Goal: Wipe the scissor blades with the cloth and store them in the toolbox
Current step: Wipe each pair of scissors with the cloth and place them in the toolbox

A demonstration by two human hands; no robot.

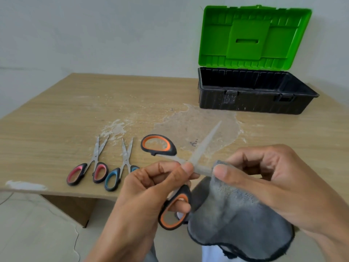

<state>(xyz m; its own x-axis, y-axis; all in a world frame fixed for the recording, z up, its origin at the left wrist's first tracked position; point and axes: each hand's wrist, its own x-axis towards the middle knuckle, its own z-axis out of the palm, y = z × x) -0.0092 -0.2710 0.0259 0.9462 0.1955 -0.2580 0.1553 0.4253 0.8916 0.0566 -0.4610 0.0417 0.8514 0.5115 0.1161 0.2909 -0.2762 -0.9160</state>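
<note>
I count three pairs of scissors: one large orange-and-black-handled pair [200,151], one small pink-handled pair [95,157], one small blue-handled pair [126,162]. One grey fabric cloth [236,214], one black plastic toolbox with green lid [255,103], one wooden desk [56,110].

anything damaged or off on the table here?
Yes. The table top has a large worn, peeled patch with flaky white edges in front of the toolbox, and a white chip at its near-left edge. Nothing else stands out.
</note>
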